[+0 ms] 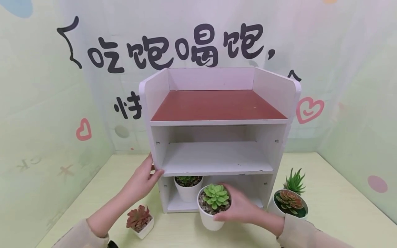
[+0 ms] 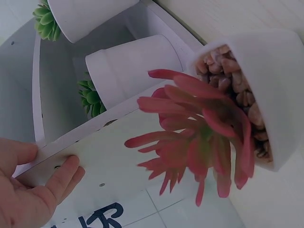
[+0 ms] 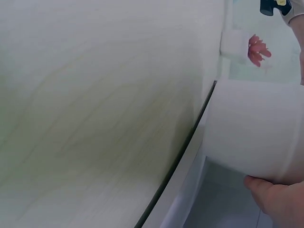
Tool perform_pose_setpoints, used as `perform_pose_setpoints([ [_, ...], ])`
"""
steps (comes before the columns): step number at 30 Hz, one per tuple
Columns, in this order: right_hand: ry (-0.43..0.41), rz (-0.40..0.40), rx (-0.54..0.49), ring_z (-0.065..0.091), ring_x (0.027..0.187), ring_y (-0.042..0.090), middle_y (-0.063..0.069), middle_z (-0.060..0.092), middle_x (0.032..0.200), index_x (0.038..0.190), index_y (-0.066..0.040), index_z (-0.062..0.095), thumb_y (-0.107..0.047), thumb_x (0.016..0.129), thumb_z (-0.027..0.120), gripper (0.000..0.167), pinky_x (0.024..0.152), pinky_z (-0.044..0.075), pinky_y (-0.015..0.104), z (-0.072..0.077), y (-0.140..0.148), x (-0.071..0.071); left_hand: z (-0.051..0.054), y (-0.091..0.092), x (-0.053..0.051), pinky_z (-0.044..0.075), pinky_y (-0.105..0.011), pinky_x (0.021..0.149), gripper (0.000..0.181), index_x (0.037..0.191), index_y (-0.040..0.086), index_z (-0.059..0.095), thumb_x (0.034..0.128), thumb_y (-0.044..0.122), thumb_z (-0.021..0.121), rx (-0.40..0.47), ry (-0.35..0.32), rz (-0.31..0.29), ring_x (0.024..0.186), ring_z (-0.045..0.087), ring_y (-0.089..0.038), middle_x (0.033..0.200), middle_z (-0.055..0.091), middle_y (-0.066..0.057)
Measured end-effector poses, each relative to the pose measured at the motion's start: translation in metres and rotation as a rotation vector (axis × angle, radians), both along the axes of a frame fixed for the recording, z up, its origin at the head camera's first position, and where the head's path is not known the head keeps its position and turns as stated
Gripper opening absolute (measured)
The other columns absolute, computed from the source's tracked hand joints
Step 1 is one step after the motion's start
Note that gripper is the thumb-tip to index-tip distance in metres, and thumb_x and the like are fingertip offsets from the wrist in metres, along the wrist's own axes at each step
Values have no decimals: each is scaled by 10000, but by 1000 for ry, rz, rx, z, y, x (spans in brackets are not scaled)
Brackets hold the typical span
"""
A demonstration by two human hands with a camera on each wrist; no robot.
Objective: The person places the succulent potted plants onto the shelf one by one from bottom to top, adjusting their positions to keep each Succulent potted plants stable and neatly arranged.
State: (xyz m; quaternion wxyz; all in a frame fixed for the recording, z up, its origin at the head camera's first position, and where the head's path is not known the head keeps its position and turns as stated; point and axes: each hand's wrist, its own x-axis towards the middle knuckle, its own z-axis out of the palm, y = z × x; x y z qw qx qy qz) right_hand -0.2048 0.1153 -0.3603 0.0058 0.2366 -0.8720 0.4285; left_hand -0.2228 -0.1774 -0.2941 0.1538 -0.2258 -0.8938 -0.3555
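A white shelf unit point(image 1: 218, 169) with a red top board stands on the table. My left hand point(image 1: 143, 177) holds its left side panel, thumb at the front edge and fingers along the outer face, as the left wrist view also shows. In front of the bottom compartment, my right hand point(image 1: 238, 206) grips a white round pot with a green succulent point(image 1: 216, 196), thumb on the near side. Behind it, a second potted green succulent point(image 1: 188, 189) sits in the bottom compartment at the left. The right wrist view shows the gripped pot point(image 3: 256, 128) close to the shelf's bottom edge.
A small red succulent in a white pot point(image 1: 140, 220) stands on the table at the left front. To the right of the shelf are a reddish succulent in a round pot point(image 1: 289, 203) and a spiky green plant point(image 1: 294, 181). A printed curtain point(image 1: 192, 20) hangs behind.
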Motion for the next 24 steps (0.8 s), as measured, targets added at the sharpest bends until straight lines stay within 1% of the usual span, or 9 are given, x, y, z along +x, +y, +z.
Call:
perform_pose_setpoints([
  [3,27,-68,17,538,1042,336,167,558,1154,1263,42,429,-314,532,847,914,879,456,543,0,6,-3,0,1,-1,554,-374,765,629,1412,17,216,887,23,563,2,1,-5,1034,559,-342,1330,408,-225],
  [6,12,-135,27,541,1048,348,176,557,1164,1271,39,424,-330,531,848,929,877,460,546,1,11,-6,0,1,-1,553,-374,766,626,1410,13,216,887,20,561,3,2,-7,1034,559,-342,1329,408,-226],
  [11,-18,-185,7,544,1054,357,194,554,1176,1280,47,421,-325,554,849,921,890,463,529,2,19,-13,0,0,-1,552,-378,771,629,1412,11,213,887,16,560,2,5,-8,1046,554,-346,1336,402,-227],
  [14,-22,-225,16,538,1072,359,200,551,1188,1292,54,412,-343,579,841,922,909,457,513,2,24,-17,0,0,-1,552,-373,770,636,1417,16,205,888,19,559,-2,5,-8,1051,554,-349,1343,398,-225],
  [18,-50,-285,29,579,1002,320,172,604,1094,1219,53,484,-345,613,825,801,865,496,460,3,31,-22,0,0,0,554,-358,765,636,1418,19,202,890,17,557,-3,1,-8,1051,555,-349,1343,397,-225],
  [20,-66,-322,40,593,960,311,177,618,1055,1202,52,496,-355,618,821,783,835,512,442,4,34,-24,1,0,0,555,-351,761,632,1416,19,205,890,16,556,-1,-3,-7,1048,555,-347,1341,398,-225],
  [22,-94,-351,44,590,964,331,213,609,1072,1233,58,469,-390,624,812,830,838,511,446,5,36,-25,1,0,0,556,-347,756,630,1415,19,207,890,15,555,2,-6,-6,1045,556,-348,1341,398,-226],
  [24,-116,-373,35,557,1029,373,254,564,1152,1291,60,405,-418,631,803,906,884,483,468,6,39,-27,0,0,0,558,-346,751,633,1416,19,205,889,15,556,2,-10,-5,1042,556,-348,1339,399,-226],
])
